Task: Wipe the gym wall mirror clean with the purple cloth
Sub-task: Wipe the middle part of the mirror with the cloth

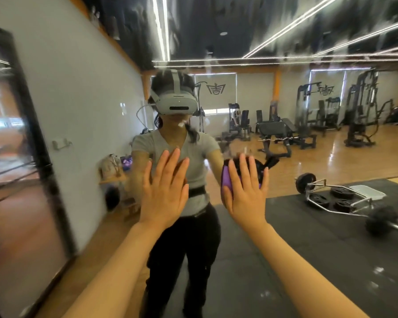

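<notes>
Pressing flat on the mirror: both hands, fingers straight and spread, held apart from each other. Left hand is bare against the glass, holding nothing. Right hand pins the purple cloth to the glass; cloth edge shows past the thumb side, rest hidden behind the palm. Smears and streaks visible high on the mirror, over the reflected ceiling. Dark door frame borders the mirror at left, blurred. Reflection shows the person facing the glass in a grey headset, grey top, black trousers. Also reflected: barbell with loose weight plates on the black floor mat, low right of the right hand; weight machines and a bench further back on wood floor; a bag on a small stool by the white wall, left of the left hand. Nothing sits between hands and glass except the cloth.
</notes>
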### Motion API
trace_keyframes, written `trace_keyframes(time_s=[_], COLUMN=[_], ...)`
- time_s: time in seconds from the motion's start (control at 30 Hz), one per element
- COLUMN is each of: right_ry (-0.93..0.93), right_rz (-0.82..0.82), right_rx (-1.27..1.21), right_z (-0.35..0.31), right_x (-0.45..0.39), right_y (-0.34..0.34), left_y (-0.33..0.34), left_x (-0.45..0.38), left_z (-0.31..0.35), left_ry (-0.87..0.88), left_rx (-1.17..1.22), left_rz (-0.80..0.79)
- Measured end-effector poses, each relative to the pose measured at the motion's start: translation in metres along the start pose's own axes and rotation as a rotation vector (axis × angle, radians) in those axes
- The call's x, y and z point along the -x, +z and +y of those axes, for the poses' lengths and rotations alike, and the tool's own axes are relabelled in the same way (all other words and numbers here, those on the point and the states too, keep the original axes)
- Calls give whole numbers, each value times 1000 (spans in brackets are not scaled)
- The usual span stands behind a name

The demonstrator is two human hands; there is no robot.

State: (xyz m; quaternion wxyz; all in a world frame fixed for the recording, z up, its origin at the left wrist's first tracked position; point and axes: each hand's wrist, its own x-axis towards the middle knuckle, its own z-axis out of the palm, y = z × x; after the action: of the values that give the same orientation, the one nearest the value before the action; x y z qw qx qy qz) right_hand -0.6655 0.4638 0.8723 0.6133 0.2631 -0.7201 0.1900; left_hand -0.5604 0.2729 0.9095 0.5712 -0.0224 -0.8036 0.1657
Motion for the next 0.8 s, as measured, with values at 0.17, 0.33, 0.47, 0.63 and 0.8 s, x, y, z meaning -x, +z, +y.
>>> trace_keyframes(time_s=[0.17, 0.33, 0.47, 0.63, 0.8], right_ry=[62, 113, 49, 42, -111], right_rz=[140, 220, 141, 120, 122], right_rx=[-61, -54, -57, -71, -92], right_z=[18, 12, 3, 0, -13], right_x=[-80, -72, -8, -7, -76], right_y=[-8, -1, 6, 6, -1], left_y=[17, 23, 22, 21, 20], left_x=[3, 6, 6, 5, 7], left_z=[-2, -3, -3, -3, -3], left_ry=[32, 42, 45, 44, 46], left_rx=[-125, -115, -110, -113, -104], left_rz=[34, 96, 104, 77, 64])
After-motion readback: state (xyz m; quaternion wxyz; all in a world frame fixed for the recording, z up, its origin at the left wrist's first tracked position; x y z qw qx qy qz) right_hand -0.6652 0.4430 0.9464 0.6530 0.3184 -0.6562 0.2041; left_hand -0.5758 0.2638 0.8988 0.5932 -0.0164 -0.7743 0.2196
